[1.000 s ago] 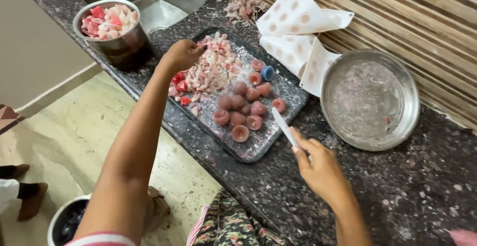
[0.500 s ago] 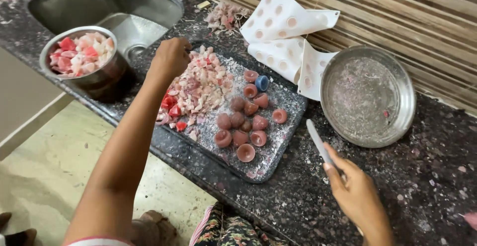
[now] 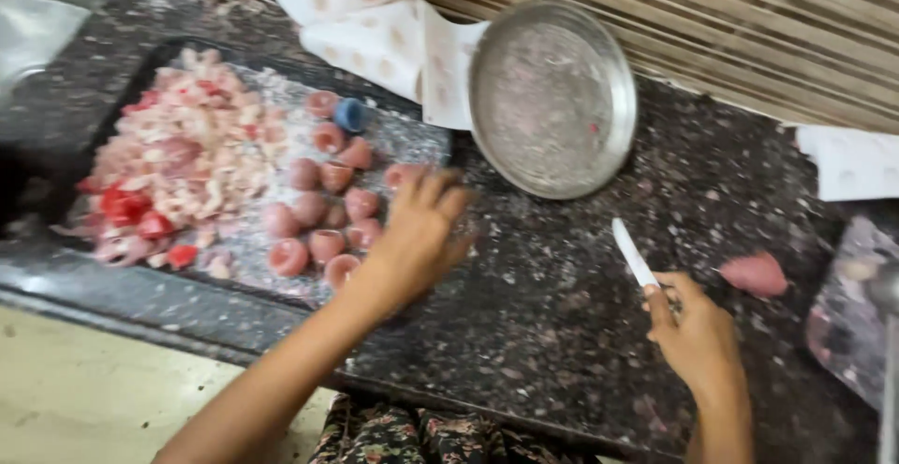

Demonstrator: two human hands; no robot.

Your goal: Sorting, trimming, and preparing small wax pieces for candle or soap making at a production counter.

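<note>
Centre of frame: left hand (image 3: 417, 239), fingers spread and holding nothing, rests at the right edge of the dark tray (image 3: 131, 71), touching the pink fruit pieces (image 3: 323, 206). Lower right: right hand (image 3: 698, 338) grips a white knife (image 3: 634, 253), blade toward the steel plate (image 3: 552, 99).

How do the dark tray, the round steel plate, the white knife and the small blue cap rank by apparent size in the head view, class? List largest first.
1. Dark tray, partly covered by fruit pieces and the left hand.
2. Round steel plate.
3. White knife, held in the right hand, handle hidden.
4. Small blue cap.
</note>
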